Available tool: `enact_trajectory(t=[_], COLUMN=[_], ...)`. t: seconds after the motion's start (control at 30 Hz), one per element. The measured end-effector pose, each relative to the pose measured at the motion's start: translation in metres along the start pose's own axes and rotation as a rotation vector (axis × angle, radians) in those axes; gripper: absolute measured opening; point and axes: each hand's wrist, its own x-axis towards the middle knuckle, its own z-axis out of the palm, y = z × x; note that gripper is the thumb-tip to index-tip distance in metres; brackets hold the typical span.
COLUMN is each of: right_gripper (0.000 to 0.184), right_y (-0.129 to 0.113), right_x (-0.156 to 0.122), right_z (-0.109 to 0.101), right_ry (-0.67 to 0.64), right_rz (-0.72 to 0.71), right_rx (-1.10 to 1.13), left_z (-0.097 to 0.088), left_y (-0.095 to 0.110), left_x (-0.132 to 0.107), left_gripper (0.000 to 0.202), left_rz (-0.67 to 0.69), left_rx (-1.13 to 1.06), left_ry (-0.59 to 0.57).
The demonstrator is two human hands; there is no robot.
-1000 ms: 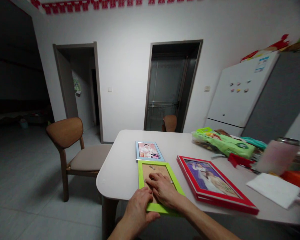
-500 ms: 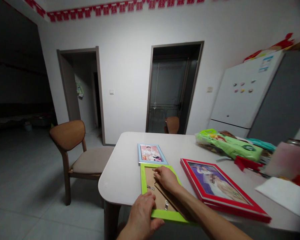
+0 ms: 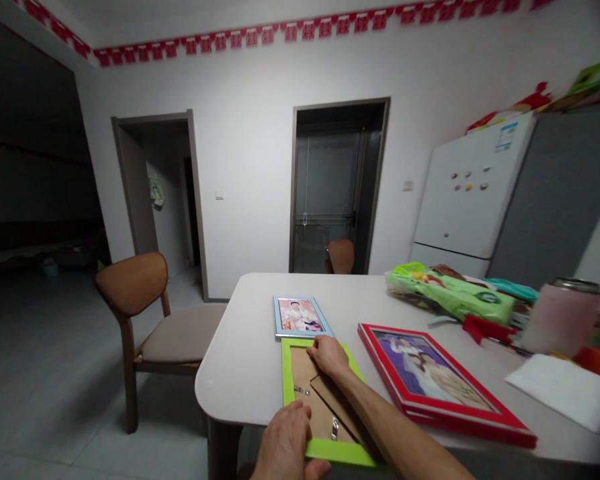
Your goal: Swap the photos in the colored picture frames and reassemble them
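Observation:
A lime-green picture frame [image 3: 287,380] lies face down at the near edge of the white table [image 3: 240,360], its brown backing board up. My left hand [image 3: 285,445] rests on the frame's near left corner, fingers curled over the rim and pressing it. My right hand [image 3: 329,355] reaches to the frame's far edge, fingers bent at the top of the backing board. Small metal clips [image 3: 301,390] show on the board. Just beyond lies a small light-blue framed photo [image 3: 300,316].
A large red framed photo [image 3: 433,380] lies to the right. Behind it are a green snack packet [image 3: 450,293], a pink tumbler [image 3: 560,317] and white paper [image 3: 563,390]. A wooden chair [image 3: 150,313] stands left of the table, a fridge [image 3: 473,190] at the back right.
My right hand has moved from the middle of the backing board to the frame's far edge. My left hand stays at the near corner. The camera has tilted up slightly.

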Motion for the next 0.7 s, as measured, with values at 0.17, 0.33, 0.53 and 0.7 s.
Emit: enact_trajectory(t=[0.17, 0.33, 0.53, 0.7], right_gripper=[0.022, 0.027, 0.031, 0.04], right_y=[0.007, 0.024, 0.058, 0.052], right_x=[0.0, -0.018, -0.07, -0.113], right_z=[-0.015, -0.047, -0.08, -0.073], right_ry=[0.019, 0.008, 0.021, -0.028], right_rz=[-0.041, -0.129, 0.022, 0.179], right_rx=[0.151, 0.332, 0.779, 1.384], left_z=[0.002, 0.007, 0.002, -0.016], left_y=[0.001, 0.018, 0.032, 0.051], left_x=[0.005, 0.014, 0.02, 0.023], left_gripper=[0.065, 0.051, 0.059, 0.044], left_rz=[0.03, 0.059, 0.08, 0.147], left_rx=[0.043, 0.12, 0.083, -0.167], left_ry=[-0.044, -0.092, -0.103, 0.199])
